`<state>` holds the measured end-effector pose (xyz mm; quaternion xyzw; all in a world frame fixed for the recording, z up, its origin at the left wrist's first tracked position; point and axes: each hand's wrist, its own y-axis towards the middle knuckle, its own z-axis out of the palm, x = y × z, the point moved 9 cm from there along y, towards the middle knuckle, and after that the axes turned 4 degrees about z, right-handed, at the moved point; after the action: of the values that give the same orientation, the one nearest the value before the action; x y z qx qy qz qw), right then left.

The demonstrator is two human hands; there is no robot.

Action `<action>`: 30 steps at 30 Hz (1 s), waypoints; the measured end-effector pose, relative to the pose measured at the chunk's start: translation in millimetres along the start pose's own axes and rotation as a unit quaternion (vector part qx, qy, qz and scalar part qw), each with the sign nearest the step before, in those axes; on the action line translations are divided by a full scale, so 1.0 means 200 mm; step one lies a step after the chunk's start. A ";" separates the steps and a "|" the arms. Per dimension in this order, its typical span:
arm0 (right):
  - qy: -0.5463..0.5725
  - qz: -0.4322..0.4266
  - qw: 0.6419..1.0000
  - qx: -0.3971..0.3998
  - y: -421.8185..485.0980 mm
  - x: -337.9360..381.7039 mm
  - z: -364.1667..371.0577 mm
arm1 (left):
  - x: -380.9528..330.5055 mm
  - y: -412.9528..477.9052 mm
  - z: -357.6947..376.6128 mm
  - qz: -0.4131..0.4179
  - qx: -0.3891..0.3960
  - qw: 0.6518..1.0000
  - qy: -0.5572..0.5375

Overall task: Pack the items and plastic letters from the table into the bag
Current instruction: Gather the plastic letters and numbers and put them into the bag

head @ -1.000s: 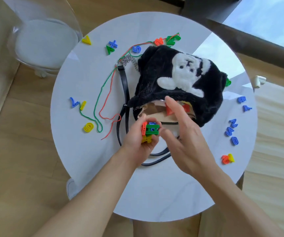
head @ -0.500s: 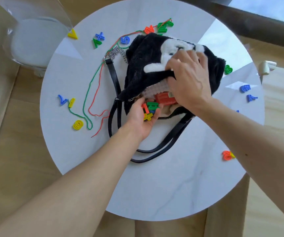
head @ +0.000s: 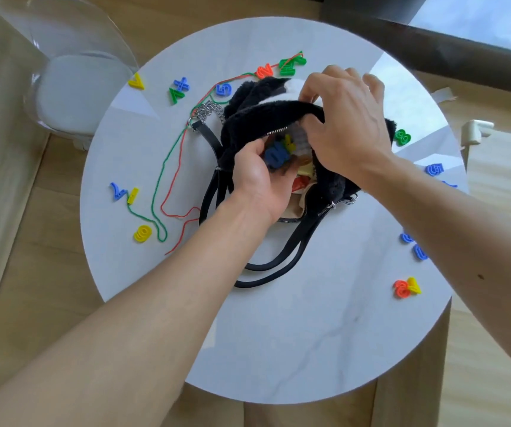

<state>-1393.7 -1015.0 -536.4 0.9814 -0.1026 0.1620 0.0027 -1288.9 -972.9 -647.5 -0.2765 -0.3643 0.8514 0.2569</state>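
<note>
Our right hand (head: 345, 124) pinches the furry black bag (head: 266, 114) rim up, holding its mouth wide so our left hand (head: 260, 180) can drop what seems a cupped handful of plastic letters (head: 275, 154) inside; more letters lie across the round table (head: 278, 334).

Bright daylight falls on the round white table (head: 278, 334), with pale angular glare patches on its far right and far left parts. Shadows beneath the forearms are soft and faint. Wide-angle distortion bends the table's rim and the floorboards around it. Focus is slightly soft throughout.
</note>
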 end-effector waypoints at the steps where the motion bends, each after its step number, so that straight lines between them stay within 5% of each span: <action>1: 0.003 0.002 1.000 -0.001 0.00 -0.01 0.00 | 0.00 -0.01 0.01 -0.001 0.003 1.000 0.004; 8: 0.032 0.009 0.999 0.023 -0.03 -0.05 -0.01 | 0.00 -0.10 -0.05 -0.005 -0.015 0.997 0.073; 16: 0.049 0.036 0.993 0.096 -0.19 -0.01 0.11 | -0.05 -0.33 -0.31 0.006 -0.041 0.939 0.342; 23: 0.163 0.064 0.978 0.111 -0.40 0.28 0.26 | -0.44 -0.32 -0.61 0.147 -0.063 0.821 0.548; 30: 0.231 0.108 0.940 0.225 -0.58 0.66 0.68 | -0.93 -0.14 -0.83 0.245 -0.068 0.648 0.718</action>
<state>-1205.5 -933.4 -620.9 0.8752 -0.1653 0.4021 -0.2123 -1039.8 -996.1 -668.6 -0.8972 -0.0412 0.3910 0.2012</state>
